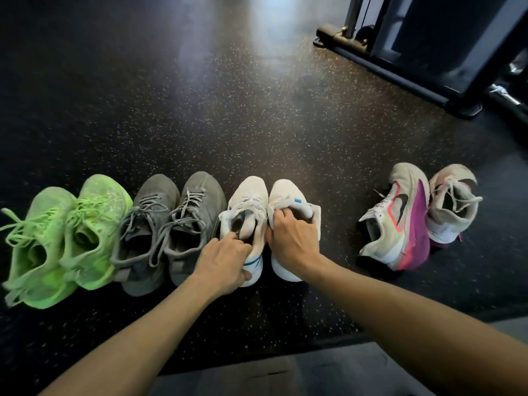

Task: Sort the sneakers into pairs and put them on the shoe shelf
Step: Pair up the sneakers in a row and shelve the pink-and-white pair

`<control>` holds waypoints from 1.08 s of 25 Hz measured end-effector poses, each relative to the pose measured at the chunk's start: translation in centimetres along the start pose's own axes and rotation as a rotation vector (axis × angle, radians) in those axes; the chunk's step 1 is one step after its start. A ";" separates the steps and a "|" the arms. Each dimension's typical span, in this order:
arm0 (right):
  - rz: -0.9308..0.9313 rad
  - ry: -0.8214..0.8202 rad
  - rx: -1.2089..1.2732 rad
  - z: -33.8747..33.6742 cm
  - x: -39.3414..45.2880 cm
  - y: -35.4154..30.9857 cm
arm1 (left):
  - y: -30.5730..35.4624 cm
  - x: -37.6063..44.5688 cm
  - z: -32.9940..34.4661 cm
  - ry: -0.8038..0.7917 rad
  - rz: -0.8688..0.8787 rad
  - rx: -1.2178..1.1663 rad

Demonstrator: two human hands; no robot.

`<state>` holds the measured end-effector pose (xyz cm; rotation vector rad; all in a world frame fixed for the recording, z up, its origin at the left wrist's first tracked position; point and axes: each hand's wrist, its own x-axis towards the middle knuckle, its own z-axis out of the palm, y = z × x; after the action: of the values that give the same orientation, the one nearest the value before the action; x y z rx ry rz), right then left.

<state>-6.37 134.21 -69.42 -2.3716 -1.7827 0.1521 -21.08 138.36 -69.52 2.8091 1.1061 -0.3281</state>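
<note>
Sneakers stand in a row on the dark speckled floor [257, 124], toes pointing away from me. At the left is a neon green pair [63, 238], beside it a grey pair [168, 224]. In the middle stand two white sneakers side by side. My left hand [223, 264] grips the collar of the left white sneaker [247, 201]. My right hand [294, 238] has its fingers inside the opening of the right white sneaker [288, 192]. To the right, apart from the row, is a white pair with pink and purple soles [411, 218]; one of them lies tipped on its side. No shoe shelf is in view.
A black gym machine base [405, 61] with a metal post stands at the upper right. A chrome bar end [503, 95] pokes in at the right edge. A grey surface [285, 372] runs along the bottom under my arms.
</note>
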 end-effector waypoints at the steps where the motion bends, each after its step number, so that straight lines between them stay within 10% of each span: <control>1: -0.009 -0.042 0.041 0.2 -0.2 0.1 | -0.2 -0.1 0.1 -0.009 0.000 0.004; 8: -0.072 -0.360 0.304 -1.8 0.5 1.4 | 0.6 0.3 -2.6 0.066 -0.035 -0.013; 12: 0.081 -0.231 0.388 -4.4 1.1 3.7 | 3.0 2.8 -5.9 0.219 0.046 -0.108; 27: 0.408 0.112 -0.054 -12.9 1.4 24.6 | 16.0 12.9 -4.8 -0.077 0.320 -0.121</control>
<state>19.60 127.93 -61.61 -2.6946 -1.2517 0.0209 -0.16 136.05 -67.64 2.7768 0.6232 -0.3220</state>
